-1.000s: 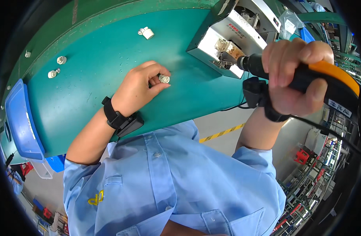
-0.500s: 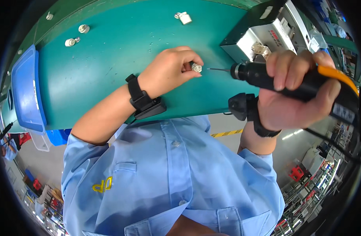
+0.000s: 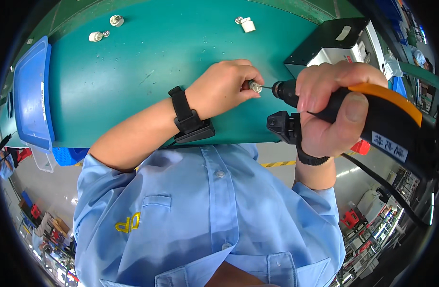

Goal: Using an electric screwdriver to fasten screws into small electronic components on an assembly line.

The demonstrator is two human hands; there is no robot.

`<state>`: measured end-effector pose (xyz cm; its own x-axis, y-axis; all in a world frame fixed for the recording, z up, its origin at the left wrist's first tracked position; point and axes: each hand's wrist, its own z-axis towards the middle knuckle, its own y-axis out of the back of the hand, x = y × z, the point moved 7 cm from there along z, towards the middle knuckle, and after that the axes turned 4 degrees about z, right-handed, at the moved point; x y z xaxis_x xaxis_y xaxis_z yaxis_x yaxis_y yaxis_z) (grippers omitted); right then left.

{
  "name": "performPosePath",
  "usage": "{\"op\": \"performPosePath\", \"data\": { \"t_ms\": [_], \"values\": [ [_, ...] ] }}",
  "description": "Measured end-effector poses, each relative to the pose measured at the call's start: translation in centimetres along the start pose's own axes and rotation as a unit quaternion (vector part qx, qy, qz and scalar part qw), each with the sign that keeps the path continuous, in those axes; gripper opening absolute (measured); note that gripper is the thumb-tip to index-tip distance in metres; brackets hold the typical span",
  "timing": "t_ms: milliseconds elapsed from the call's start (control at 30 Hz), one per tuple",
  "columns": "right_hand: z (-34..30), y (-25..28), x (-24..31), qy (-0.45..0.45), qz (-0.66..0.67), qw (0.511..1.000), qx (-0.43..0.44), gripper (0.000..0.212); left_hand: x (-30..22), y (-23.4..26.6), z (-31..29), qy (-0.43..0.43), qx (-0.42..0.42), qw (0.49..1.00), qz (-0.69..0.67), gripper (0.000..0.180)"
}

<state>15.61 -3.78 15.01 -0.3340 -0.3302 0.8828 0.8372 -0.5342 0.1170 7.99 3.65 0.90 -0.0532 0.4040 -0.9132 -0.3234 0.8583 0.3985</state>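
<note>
Between the thumb and fingers of my left hand (image 3: 224, 88) is a small round metal fitting (image 3: 256, 87), its end turned to the right. My right hand (image 3: 331, 105) is wrapped round a black and orange electric screwdriver (image 3: 372, 112), held sideways. Its thin bit (image 3: 267, 87) points left and reaches the fitting's end; whether it sits inside a screw is too small to tell. Both hands are above the green tabletop (image 3: 147, 91). My fingers hide most of the fitting.
At the right stands an open black and white box (image 3: 329, 45). White cylindrical parts (image 3: 248, 25) lie toward the far side, with another white part (image 3: 96, 36) at far left. A blue tray (image 3: 33, 95) is at the left edge. A black cable (image 3: 386, 186) trails from the screwdriver.
The screwdriver has moved left, bringing its bit up to the fitting. My left hand has shifted slightly right with the fitting. The whole view has also shifted a little.
</note>
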Motion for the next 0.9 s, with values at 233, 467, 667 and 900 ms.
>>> {"op": "performPosePath", "data": {
  "t_ms": [233,467,667,900],
  "values": [
    [0.5,-0.2,-0.4,-0.018,0.019,1.0,0.001,0.041,-1.3,0.3,0.0,-0.045,-0.007,0.998,0.032,0.018],
    [-0.6,-0.5,-1.2,0.006,0.033,0.999,0.014,0.041,-1.0,0.0,-0.2,-0.007,0.027,0.999,0.041,0.017],
    [-0.5,3.1,2.6,0.113,0.205,0.967,-0.097,0.041,-0.8,2.7,1.1,-0.026,0.005,0.996,0.09,0.014],
    [-3.2,9.0,6.3,0.154,0.165,0.962,-0.151,0.05,2.3,15.7,14.0,0.015,-0.202,0.927,0.315,0.034]
  ]
}}
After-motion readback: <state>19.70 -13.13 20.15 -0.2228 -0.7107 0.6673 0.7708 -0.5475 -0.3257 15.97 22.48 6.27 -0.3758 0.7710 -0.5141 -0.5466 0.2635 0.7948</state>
